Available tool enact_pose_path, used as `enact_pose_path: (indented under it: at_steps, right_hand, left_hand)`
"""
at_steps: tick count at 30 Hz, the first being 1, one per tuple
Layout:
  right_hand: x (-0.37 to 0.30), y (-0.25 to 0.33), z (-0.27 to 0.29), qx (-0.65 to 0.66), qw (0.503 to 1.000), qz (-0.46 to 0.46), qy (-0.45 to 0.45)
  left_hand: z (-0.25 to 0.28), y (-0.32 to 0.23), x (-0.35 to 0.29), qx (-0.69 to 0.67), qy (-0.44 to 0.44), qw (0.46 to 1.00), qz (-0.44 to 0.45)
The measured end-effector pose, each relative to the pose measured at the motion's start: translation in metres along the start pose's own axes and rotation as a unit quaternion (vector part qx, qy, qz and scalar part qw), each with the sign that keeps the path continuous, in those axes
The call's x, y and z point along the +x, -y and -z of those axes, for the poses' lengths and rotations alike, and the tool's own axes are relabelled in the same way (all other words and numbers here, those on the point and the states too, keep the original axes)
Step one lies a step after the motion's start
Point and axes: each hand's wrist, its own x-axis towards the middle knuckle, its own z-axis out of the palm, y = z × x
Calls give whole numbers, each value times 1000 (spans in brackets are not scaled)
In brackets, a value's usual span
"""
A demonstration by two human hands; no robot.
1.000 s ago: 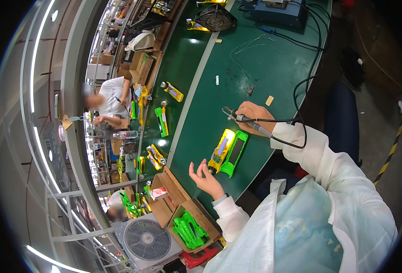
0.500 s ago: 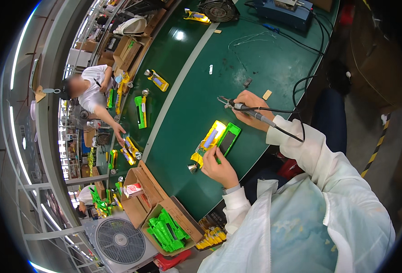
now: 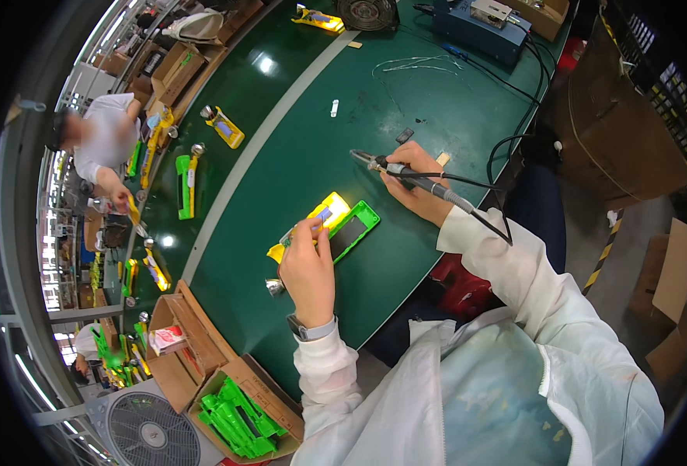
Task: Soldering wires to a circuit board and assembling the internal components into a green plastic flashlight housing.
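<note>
Now yellow-green casing (image 3: 342,221) under left hand (image 3: 309,268), soldering iron (image 3: 409,173) in right hand (image 3: 415,186).

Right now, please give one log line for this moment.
left hand: on yellow-green part | right hand: holds soldering iron, tip off part | surface: green bench

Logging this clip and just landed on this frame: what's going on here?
A person in a white coat sits at a green bench. The left hand rests on a yellow and green device lying flat on the bench. The right hand holds a soldering iron, its tip raised above the bench, clear of the device. A box of green parts sits at the lower left. Another person works farther along.
</note>
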Motion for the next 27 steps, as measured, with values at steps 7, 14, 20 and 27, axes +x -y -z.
enact_pose_path:
  at_steps: [7,14,20,27]
  right_hand:
    - [-3,-2,3,18,999,-9,27]
    - [-4,-7,8,-3,999,29,-15]
    - [-1,-3,8,-9,1000,5,11]
    - [-3,-5,15,25,998,-40,-31]
  left_hand:
    - [-18,-6,-20,-8,-73,993,-96]
    - [-27,5,-25,26,-43,993,-108]
    - [-28,10,-21,90,-35,981,-170]
    - [-9,12,-31,53,-30,990,-128]
